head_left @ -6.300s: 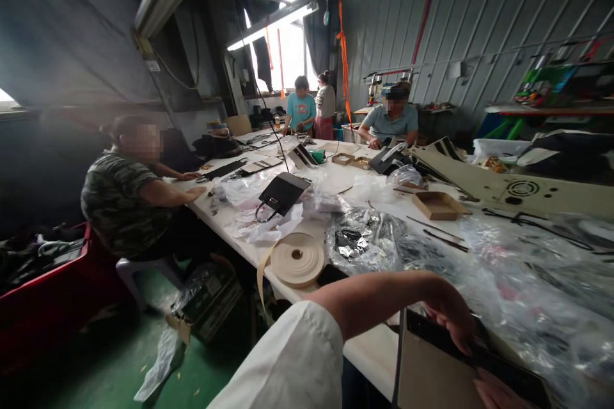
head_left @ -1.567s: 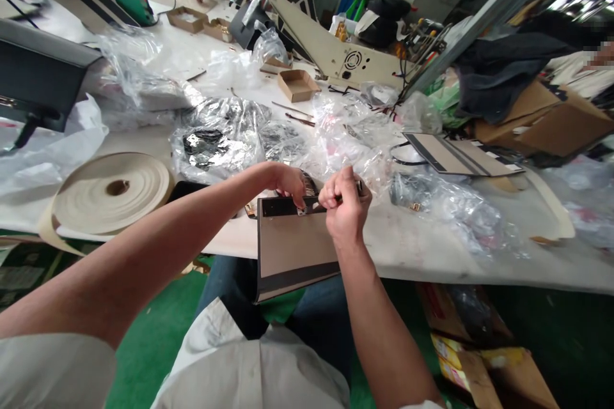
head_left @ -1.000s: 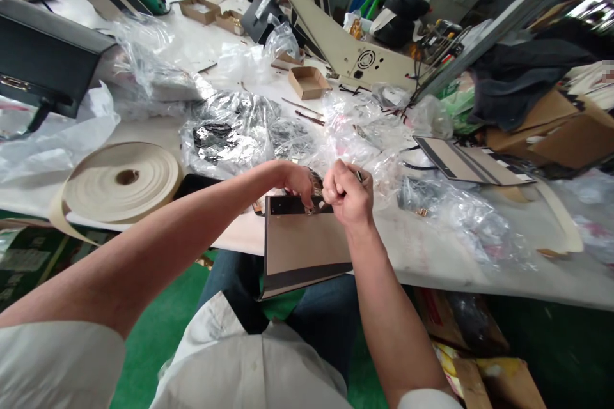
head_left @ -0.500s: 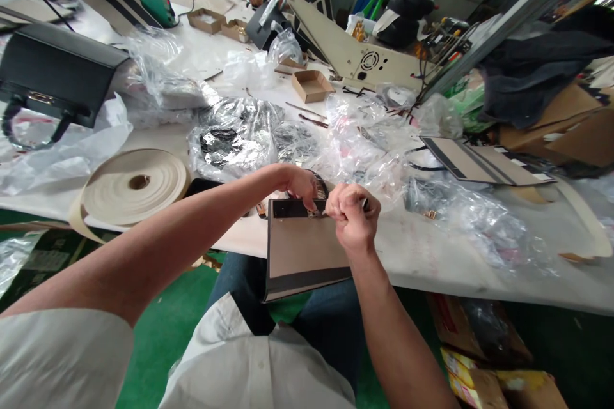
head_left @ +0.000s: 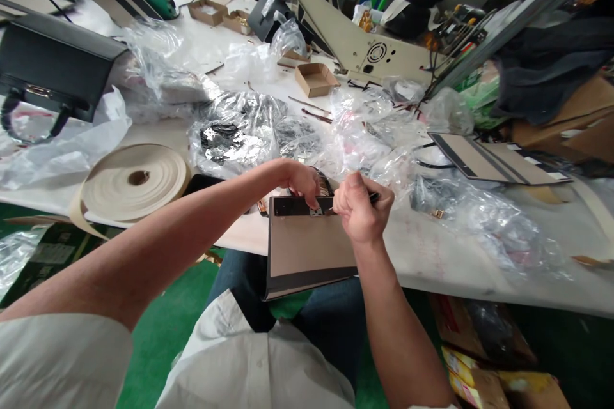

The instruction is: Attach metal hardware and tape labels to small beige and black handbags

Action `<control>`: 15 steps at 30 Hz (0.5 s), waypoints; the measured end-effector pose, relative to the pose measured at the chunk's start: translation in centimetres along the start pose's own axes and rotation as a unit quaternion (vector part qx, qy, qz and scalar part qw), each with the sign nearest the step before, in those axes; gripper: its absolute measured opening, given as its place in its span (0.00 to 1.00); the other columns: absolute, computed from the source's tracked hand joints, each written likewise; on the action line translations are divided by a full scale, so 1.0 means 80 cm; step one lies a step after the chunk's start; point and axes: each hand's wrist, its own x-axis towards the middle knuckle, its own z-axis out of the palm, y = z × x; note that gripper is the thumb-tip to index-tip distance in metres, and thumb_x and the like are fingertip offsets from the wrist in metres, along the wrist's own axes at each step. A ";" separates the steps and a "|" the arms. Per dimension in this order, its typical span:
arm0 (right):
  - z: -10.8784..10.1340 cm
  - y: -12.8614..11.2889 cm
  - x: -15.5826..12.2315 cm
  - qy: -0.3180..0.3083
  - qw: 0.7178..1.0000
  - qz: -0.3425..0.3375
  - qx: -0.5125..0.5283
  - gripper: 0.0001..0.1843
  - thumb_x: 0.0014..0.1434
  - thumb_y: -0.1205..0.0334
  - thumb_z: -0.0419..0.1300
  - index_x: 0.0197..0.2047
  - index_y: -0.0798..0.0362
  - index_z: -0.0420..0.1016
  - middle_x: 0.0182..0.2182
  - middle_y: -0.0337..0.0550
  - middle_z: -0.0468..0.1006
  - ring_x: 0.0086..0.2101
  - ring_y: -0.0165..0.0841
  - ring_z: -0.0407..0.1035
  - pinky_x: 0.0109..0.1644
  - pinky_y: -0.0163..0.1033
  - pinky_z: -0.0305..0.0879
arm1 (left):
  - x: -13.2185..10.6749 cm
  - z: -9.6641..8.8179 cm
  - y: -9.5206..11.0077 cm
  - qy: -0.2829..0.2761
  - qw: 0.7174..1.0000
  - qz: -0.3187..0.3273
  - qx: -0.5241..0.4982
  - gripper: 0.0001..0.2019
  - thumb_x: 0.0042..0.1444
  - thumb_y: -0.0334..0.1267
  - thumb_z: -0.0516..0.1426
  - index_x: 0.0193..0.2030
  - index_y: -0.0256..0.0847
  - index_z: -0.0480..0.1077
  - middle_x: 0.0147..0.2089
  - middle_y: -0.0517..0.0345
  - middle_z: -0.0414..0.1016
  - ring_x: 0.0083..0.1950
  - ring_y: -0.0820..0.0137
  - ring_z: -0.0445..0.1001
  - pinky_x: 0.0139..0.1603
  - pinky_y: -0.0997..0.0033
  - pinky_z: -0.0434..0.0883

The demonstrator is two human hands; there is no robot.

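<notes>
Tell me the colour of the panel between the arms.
The panel is tan with black bands along top and bottom, in the head view.

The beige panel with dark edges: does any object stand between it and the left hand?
Nothing visible does. The left hand meets the beige panel at its dark top band, thumb at the small metal plate; the clear plastic lies beyond them.

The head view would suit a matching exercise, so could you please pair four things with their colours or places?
1. panel over the lap
2. large roll
3. floor
4. handbag

A. green
B. black, at the picture's left edge
C. beige with dark borders, at the left hand
D. flat near the front edge of the table

Pairs: 1-C; 2-D; 3-A; 4-B
</notes>
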 end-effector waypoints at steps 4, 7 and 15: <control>0.004 -0.001 -0.004 0.021 0.999 -0.023 0.019 0.41 0.70 0.37 0.72 0.20 0.48 0.54 0.16 0.30 0.49 0.16 0.25 0.48 0.21 0.39 0.42 | -0.003 0.001 0.002 0.001 1.000 -0.004 0.017 0.18 0.34 0.41 0.78 0.25 0.41 0.75 0.23 0.63 0.64 0.31 0.68 0.59 0.33 0.65 0.58; 0.008 0.001 -0.003 0.026 0.999 -0.021 0.015 0.41 0.70 0.36 0.72 0.20 0.48 0.55 0.16 0.31 0.50 0.16 0.26 0.49 0.20 0.39 0.42 | -0.002 0.004 0.001 0.005 1.000 -0.006 0.016 0.16 0.35 0.41 0.77 0.25 0.41 0.76 0.23 0.63 0.64 0.31 0.68 0.58 0.33 0.64 0.58; 0.017 0.013 -0.018 0.073 0.996 -0.037 -0.040 0.40 0.73 0.36 0.68 0.21 0.48 0.54 0.17 0.31 0.51 0.17 0.26 0.50 0.21 0.40 0.46 | 0.002 0.005 -0.004 0.016 1.000 0.007 0.018 0.14 0.35 0.39 0.75 0.24 0.40 0.76 0.22 0.64 0.60 0.30 0.69 0.55 0.31 0.65 0.52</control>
